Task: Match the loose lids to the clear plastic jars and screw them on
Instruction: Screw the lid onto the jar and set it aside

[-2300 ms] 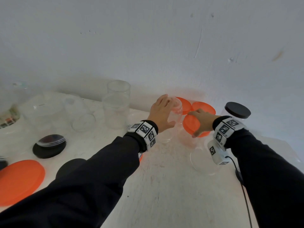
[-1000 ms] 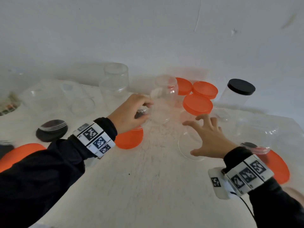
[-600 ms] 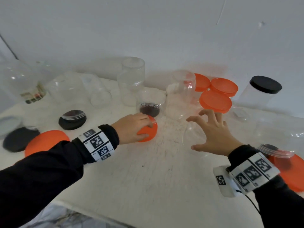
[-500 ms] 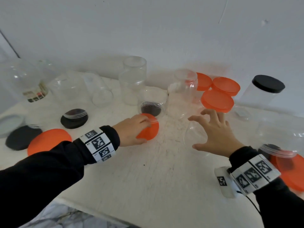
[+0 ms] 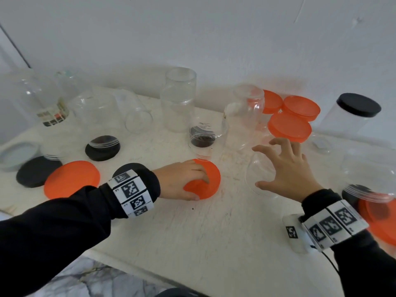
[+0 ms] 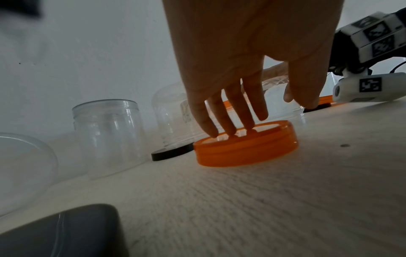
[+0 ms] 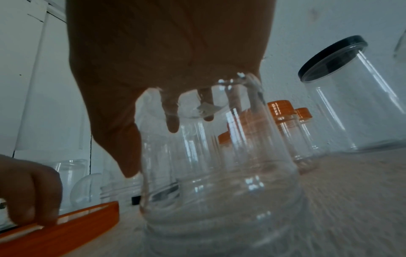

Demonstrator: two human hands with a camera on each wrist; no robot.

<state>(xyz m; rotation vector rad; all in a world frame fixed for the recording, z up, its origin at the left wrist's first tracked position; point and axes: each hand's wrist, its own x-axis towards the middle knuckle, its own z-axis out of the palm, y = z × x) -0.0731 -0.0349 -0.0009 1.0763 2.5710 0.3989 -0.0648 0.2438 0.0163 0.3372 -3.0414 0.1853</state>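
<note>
The left hand (image 5: 182, 182), fingers straight, presses an orange lid (image 5: 205, 183) lying open side up, flat on the white table (image 5: 214, 232) near its middle. Just right, the right hand (image 5: 287, 168) hovers spread over an empty clear jar (image 5: 257, 174). Behind stand three orange-lidded jars (image 5: 289, 127), then one black-lidded jar (image 5: 351, 116), all empty.
</note>
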